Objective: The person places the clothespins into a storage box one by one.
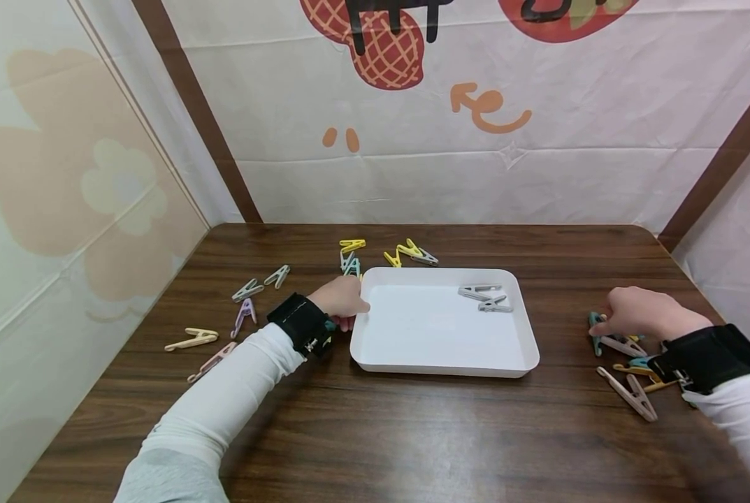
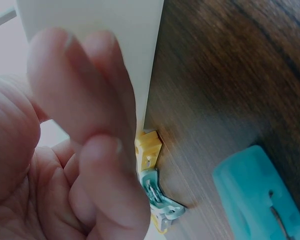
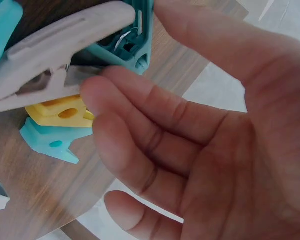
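Observation:
At its left wall, a white tray is pinched by my left hand, thumb over the rim and fingers curled outside it. Two grey clothespins lie in the tray's back right corner. In the left wrist view a teal clothespin lies on the table near that hand. Over a pile at the right, my right hand has its thumb at a dark green clothespin, its other fingers loosely bent just below. A light grey clothespin lies against the dark green one, with yellow and turquoise clothespins beside it.
Left of the tray lie scattered clothespins, among them a purple one, a pink one and a cream one. Several yellow, grey and teal ones, including a yellow clothespin, lie behind the tray. Curtains enclose the wooden table.

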Motion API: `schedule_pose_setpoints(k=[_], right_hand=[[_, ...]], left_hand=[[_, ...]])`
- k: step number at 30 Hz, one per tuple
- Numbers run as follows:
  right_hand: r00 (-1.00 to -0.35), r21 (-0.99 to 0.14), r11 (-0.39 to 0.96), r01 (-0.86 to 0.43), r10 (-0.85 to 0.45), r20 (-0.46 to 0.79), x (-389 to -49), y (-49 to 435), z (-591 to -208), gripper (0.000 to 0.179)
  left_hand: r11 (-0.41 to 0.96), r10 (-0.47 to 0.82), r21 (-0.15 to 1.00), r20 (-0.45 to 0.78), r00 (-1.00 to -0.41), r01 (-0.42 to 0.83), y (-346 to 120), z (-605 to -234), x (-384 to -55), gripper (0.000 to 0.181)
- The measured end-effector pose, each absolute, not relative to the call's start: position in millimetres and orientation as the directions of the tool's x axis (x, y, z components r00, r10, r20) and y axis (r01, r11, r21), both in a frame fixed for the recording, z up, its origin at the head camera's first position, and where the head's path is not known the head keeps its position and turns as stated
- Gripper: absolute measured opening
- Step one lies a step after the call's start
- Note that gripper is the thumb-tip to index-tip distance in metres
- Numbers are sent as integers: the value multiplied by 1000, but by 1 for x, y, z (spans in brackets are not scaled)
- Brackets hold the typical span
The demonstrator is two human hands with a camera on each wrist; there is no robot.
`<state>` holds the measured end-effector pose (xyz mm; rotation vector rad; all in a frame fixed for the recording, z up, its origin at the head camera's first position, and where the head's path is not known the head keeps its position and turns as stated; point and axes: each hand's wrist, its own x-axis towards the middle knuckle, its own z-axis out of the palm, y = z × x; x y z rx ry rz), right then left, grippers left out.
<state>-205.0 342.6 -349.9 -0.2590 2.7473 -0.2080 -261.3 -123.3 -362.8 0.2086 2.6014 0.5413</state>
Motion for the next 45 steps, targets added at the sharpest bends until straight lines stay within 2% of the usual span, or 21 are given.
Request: schedule_pose_setpoints(k=[10, 27, 38, 45], right_hand=[[-922, -150, 973, -177, -217, -322, -198, 335, -353, 48], [-933, -83, 969, -231, -245, -264, -186, 329, -357, 43], [-935, -96, 966, -239, -256, -244, -187, 330, -356, 37], [-949, -126, 958, -258, -275, -152, -190, 328, -344, 28]], left_hand=[[923, 232, 381, -424, -875, 61, -123, -363, -263, 28], [915, 252, 397, -423, -871, 72, -123, -361, -262, 27], [919, 244, 390, -430, -869, 65, -123, -363, -263, 27], [916, 242, 398, -433, -868, 57, -123, -363, -265, 27]])
